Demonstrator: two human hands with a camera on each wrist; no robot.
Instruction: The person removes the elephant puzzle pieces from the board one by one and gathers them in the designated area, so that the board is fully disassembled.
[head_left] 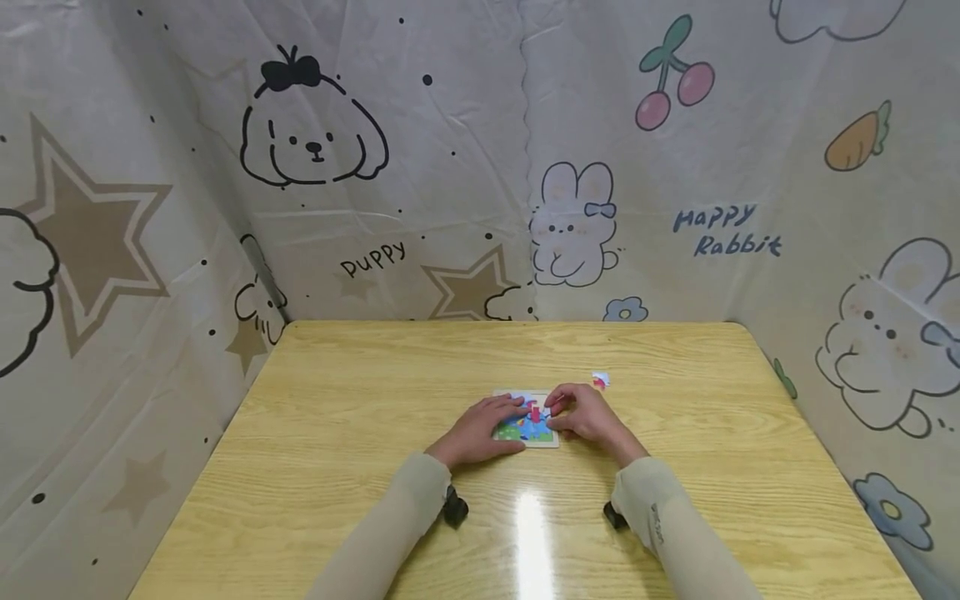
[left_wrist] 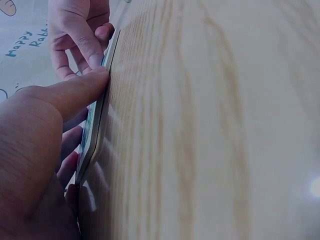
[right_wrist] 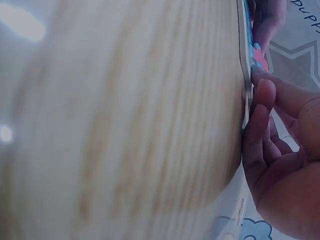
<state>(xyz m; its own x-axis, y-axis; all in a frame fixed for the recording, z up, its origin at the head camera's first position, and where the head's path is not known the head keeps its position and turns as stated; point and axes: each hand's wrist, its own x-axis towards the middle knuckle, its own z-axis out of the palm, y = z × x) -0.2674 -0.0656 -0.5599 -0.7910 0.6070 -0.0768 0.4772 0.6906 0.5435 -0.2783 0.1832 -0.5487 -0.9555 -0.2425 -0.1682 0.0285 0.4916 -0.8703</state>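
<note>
A small jigsaw puzzle board [head_left: 542, 445] with a pale rim and a colourful blue, green and pink picture lies flat on the table. My left hand [head_left: 480, 429] rests over its left side, fingers extended across the picture and the thumb along the near edge. On the right side, my right hand [head_left: 588, 414] pinches a pink and blue puzzle piece [right_wrist: 260, 58] with thumb and forefinger, tilted up at the board's surface. Its other fingers are curled by the board's right edge. The fingers partly hide the picture.
One loose puzzle piece [head_left: 601, 380], white and pink, lies on the wooden table [head_left: 337, 417] beyond my right hand. Cloth curtains [head_left: 450, 167] with cartoon prints hang behind the table and along both sides.
</note>
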